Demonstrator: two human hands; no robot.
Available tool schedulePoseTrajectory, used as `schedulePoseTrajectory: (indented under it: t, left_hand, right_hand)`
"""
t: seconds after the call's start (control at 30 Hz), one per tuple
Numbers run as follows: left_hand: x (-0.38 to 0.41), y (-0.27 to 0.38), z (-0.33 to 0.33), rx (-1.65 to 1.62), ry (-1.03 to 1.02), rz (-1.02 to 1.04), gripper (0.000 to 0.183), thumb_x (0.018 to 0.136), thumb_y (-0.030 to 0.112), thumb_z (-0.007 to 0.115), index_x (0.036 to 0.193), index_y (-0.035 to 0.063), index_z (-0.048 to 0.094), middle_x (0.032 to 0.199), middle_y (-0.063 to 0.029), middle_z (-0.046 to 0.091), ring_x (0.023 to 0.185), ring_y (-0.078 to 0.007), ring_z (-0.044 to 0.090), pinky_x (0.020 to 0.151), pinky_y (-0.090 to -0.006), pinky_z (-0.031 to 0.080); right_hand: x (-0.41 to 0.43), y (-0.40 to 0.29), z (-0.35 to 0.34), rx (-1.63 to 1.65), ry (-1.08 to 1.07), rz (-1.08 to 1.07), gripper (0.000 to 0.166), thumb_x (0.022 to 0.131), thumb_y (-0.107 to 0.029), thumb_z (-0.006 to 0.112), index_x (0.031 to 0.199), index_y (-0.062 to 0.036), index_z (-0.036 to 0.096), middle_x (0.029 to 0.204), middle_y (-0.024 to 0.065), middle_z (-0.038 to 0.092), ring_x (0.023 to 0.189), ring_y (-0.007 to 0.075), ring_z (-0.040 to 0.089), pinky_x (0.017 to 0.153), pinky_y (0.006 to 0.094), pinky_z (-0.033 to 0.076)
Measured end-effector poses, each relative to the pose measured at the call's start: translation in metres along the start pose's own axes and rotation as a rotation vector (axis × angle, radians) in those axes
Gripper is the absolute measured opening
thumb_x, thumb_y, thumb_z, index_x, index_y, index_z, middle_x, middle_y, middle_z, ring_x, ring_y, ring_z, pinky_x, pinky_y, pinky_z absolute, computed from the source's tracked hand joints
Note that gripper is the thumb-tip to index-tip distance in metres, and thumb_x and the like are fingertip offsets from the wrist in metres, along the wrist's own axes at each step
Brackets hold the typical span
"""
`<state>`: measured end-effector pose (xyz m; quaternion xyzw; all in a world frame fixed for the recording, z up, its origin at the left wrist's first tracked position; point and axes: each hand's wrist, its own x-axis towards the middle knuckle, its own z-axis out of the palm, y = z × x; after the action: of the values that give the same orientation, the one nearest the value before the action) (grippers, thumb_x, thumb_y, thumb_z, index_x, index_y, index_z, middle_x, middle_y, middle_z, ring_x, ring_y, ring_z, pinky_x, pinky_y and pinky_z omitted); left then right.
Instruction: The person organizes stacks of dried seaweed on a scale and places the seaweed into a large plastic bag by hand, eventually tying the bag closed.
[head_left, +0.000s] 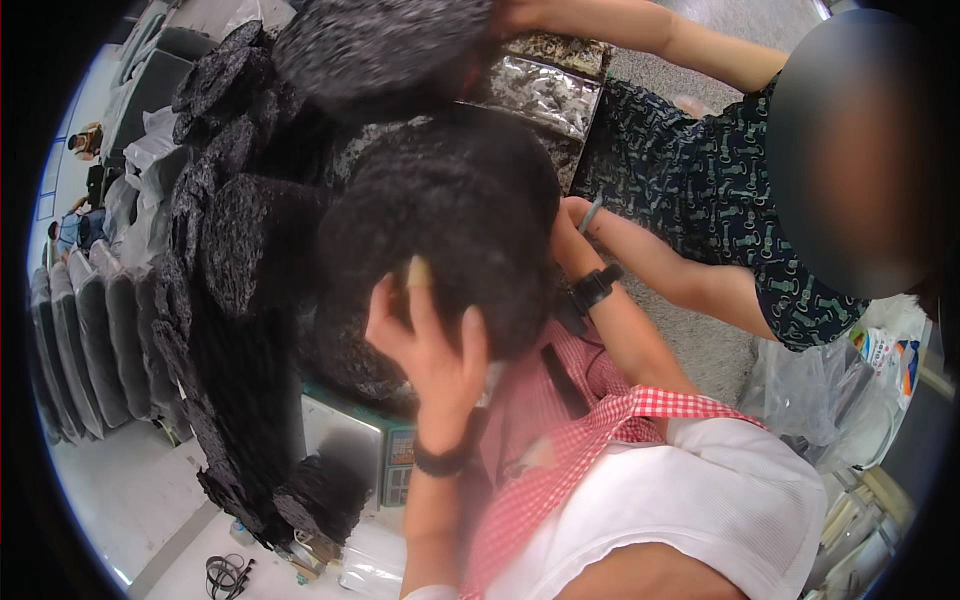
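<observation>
A thick round stack of black dried seaweed sheets (442, 217), probably laver, is before me, blurred in places. My left hand (439, 352) spreads its fingers against the near side, one fingertip wearing a yellowish finger cot. At the far right edge, my right hand (564, 234) grips the stack; its fingertips are hidden. A black band is on my left wrist and a black watch (595, 290) on my right. Below the stack, a scale (341, 435) with a metal top and keypad is partly covered by a small dark seaweed piece (322, 495).
A co-worker in a patterned shirt (690, 187) stands at right, one hand by another round stack (382, 49), the other close to my right hand. Tall seaweed piles (240, 240) rise at left, before bagged stacks (97, 345). Clear packets (540, 94) lie beyond. Plastic bags (802, 390) sit at right.
</observation>
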<state>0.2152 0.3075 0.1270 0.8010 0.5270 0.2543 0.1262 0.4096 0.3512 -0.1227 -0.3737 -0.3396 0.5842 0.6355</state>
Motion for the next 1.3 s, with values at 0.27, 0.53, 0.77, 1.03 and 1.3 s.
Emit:
schedulePoseTrajectory:
  t: [0.27,0.53,0.77,1.03,1.3]
  left_hand:
    - [0.071,-0.056,0.074,0.168,0.027,-0.014,0.045,0.097,0.028,0.048,0.139,0.0116,0.049,0.138,-0.0217,0.038,0.121,-0.0387,0.036,0.106,-0.0476,0.029]
    - [0.081,-0.054,0.083,0.106,0.028,-0.043,0.047,0.090,0.028,0.058,0.135,0.0183,0.054,0.136,-0.0190,0.040,0.122,-0.0381,0.038,0.103,-0.0471,0.032]
    - [0.044,-0.113,0.035,-0.235,0.098,-0.227,0.044,0.085,0.025,0.061,0.128,0.0167,0.056,0.132,-0.0179,0.041,0.119,-0.0367,0.038,0.103,-0.0466,0.032]
    - [-0.067,-0.134,0.012,-0.440,0.333,-0.337,0.039,0.086,0.027,0.062,0.119,0.0092,0.052,0.130,-0.0196,0.039,0.120,-0.0358,0.035,0.106,-0.0462,0.029]
    - [-0.234,-0.061,-0.080,-0.889,0.527,-0.630,0.053,0.089,0.029,0.058,0.133,0.0033,0.042,0.134,-0.0176,0.037,0.129,-0.0314,0.033,0.112,-0.0426,0.022]
  right_hand:
    - [0.064,-0.012,-0.020,-1.106,0.381,-0.031,0.038,0.096,-0.032,0.047,0.116,-0.0013,0.058,0.119,0.0244,0.057,0.110,0.0376,0.054,0.094,0.0408,0.046]
    - [0.107,-0.011,-0.075,0.016,0.384,0.596,0.077,0.089,-0.072,0.042,0.137,-0.0116,0.049,0.131,0.0127,0.055,0.116,0.0287,0.053,0.092,0.0461,0.042]
    - [0.112,0.041,-0.072,-0.204,-0.129,0.206,0.053,0.100,-0.043,0.041,0.136,-0.0054,0.050,0.136,0.0096,0.054,0.124,0.0240,0.051,0.105,0.0373,0.040]
    - [0.088,0.021,-0.018,0.210,0.287,0.652,0.057,0.102,-0.038,0.031,0.148,-0.0051,0.031,0.153,0.0071,0.035,0.140,0.0268,0.031,0.117,0.0396,0.021]
    - [-0.032,-0.067,0.070,-0.295,-0.140,0.409,0.063,0.101,-0.047,0.028,0.148,-0.0042,0.029,0.150,0.0098,0.035,0.139,0.0268,0.031,0.117,0.0396,0.020]
